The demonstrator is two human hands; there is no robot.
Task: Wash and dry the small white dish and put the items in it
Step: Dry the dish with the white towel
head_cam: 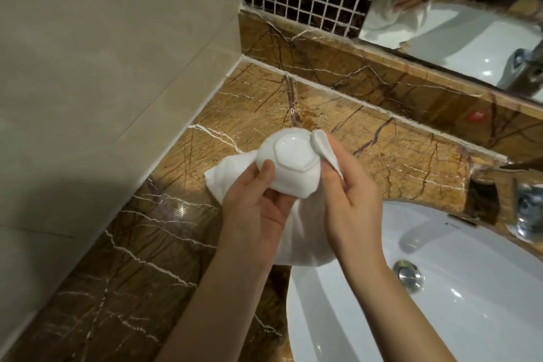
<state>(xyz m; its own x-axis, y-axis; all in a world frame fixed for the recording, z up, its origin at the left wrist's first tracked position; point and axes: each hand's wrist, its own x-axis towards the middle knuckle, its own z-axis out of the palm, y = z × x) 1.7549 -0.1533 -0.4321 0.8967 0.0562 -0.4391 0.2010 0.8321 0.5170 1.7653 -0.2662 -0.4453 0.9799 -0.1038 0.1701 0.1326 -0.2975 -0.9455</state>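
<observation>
The small white dish [291, 161] is held upside down above the marble counter, its flat base facing me. My left hand [252, 209] grips its near side, thumb on the wall. A white cloth [305, 232] wraps under the dish and hangs down over the basin's edge. My right hand [349, 200] pinches a fold of that cloth against the dish's right side. The dish's inside is hidden. The items for the dish are not in view.
A white basin [440, 317] with a metal drain [410, 276] lies at lower right, and a chrome tap [526, 211] stands at the right edge. Brown marble counter [141, 258] spreads left to a beige tiled wall. A mirror [470, 23] hangs behind.
</observation>
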